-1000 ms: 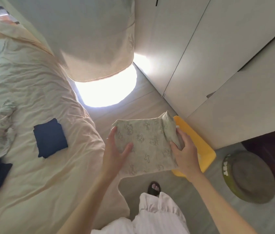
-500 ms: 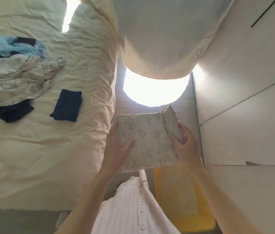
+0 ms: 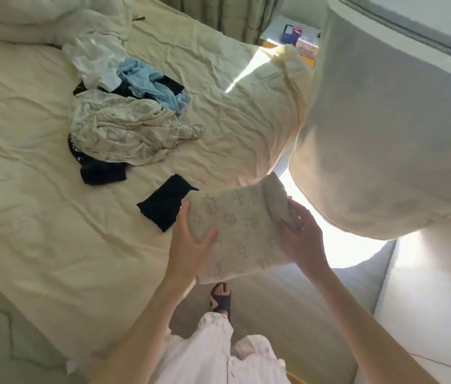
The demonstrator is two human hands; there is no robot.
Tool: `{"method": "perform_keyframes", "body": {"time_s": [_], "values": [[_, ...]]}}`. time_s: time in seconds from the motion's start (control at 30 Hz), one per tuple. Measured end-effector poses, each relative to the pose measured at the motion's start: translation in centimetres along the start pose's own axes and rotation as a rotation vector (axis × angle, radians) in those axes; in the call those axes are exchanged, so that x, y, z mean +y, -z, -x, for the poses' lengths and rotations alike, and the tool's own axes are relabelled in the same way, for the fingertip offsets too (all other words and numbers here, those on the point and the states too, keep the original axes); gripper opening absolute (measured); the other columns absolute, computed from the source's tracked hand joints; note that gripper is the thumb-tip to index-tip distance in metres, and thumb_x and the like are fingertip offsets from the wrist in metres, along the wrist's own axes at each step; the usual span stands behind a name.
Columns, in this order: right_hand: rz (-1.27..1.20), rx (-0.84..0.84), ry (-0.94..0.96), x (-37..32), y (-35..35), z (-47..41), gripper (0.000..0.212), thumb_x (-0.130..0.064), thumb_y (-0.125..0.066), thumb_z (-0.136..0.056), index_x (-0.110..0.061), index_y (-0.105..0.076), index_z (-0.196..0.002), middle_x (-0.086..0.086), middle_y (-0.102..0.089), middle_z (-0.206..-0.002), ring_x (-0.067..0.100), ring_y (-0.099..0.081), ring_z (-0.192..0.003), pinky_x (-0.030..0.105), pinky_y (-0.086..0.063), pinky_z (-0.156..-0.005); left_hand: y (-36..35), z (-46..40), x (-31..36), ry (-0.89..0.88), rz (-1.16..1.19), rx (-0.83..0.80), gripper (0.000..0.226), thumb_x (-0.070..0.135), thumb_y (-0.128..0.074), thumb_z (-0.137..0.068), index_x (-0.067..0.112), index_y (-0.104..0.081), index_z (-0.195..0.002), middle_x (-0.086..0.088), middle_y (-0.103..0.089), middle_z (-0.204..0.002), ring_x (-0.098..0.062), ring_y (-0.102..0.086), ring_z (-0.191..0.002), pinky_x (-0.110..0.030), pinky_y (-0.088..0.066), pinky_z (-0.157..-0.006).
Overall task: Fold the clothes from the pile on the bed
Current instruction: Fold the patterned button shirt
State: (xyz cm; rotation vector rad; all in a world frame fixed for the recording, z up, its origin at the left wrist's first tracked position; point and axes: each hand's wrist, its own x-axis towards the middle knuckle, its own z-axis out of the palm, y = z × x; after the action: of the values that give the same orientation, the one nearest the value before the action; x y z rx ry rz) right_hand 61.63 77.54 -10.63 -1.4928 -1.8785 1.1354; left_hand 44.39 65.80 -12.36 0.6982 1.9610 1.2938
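A folded beige printed garment (image 3: pixel 243 231) is held in the air over the bed's near right edge. My left hand (image 3: pixel 191 245) grips its left edge with the thumb on top. Its right edge is gripped by my right hand (image 3: pixel 301 236). On the cream bed (image 3: pixel 38 217) lies a folded dark navy piece (image 3: pixel 164 202), just left of the held garment. Farther back sits the pile of unfolded clothes (image 3: pixel 124 126): a beige printed one, a light blue one, a white one and dark ones underneath.
A large padded headboard or cushion (image 3: pixel 385 134) rises at the right. A bedside table (image 3: pixel 293 37) with small items stands behind it. White pillows (image 3: pixel 38 18) lie at the top left. My slippered foot (image 3: pixel 220 297) stands on the grey floor between bed and wardrobe.
My view has swung left from the wardrobe and floor towards the bed. Both hands have carried the folded garment along, and it now hangs over the bed's edge beside the navy piece.
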Motion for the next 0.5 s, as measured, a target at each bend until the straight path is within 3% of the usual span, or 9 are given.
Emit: {"method": "perform_keyframes", "body": {"time_s": [0.13,0.2,0.33,0.5], "values": [[0.046,-0.075,0.046,-0.9,0.0,-5.8,0.047,-0.004,-0.056,-0.084,-0.028,-0.056,-0.125,-0.019,-0.057,-0.102,0.007,-0.054,-0.093,0.019,-0.041,-0.081,-0.6,-3.1,0.6,0.096,0.125,-0.027,0.082,0.024,-0.067,-0.086,0.037,-0.013,-0.146,0.033,-0.029,-0.12,0.021,-0.035,-0.106,0.001,-0.038,-0.076],[0.07,-0.134,0.061,-1.3,-0.4,-8.8,0.047,-0.006,-0.056,-0.083,-0.037,-0.055,-0.119,-0.024,-0.057,-0.094,-0.004,-0.053,-0.083,0.01,-0.037,-0.071,-0.7,-4.6,0.5,0.123,0.158,-0.052,0.086,0.024,-0.067,-0.085,0.04,-0.008,-0.146,0.037,-0.027,-0.119,0.01,-0.037,-0.115,-0.005,-0.044,-0.076],[0.108,-0.234,0.072,-1.4,-1.7,-14.8,0.048,-0.003,-0.055,-0.081,-0.044,-0.05,-0.107,-0.026,-0.055,-0.091,-0.018,-0.052,-0.08,-0.001,-0.037,-0.064,-2.3,-8.0,0.0,0.171,0.206,-0.015,0.089,0.022,-0.068,-0.084,0.034,-0.007,-0.148,0.031,-0.031,-0.127,-0.007,-0.04,-0.126,-0.032,-0.045,-0.101],[0.179,-0.394,0.08,-0.5,-4.4,-23.8,0.045,-0.004,-0.056,-0.084,-0.028,-0.056,-0.122,-0.007,-0.061,-0.107,0.008,-0.054,-0.09,0.008,-0.036,-0.064,-5.5,-13.9,-0.6,0.281,0.315,0.114,0.088,0.015,-0.067,-0.085,0.032,-0.008,-0.148,0.005,-0.029,-0.147,-0.015,-0.035,-0.134,-0.047,-0.037,-0.108]]}}
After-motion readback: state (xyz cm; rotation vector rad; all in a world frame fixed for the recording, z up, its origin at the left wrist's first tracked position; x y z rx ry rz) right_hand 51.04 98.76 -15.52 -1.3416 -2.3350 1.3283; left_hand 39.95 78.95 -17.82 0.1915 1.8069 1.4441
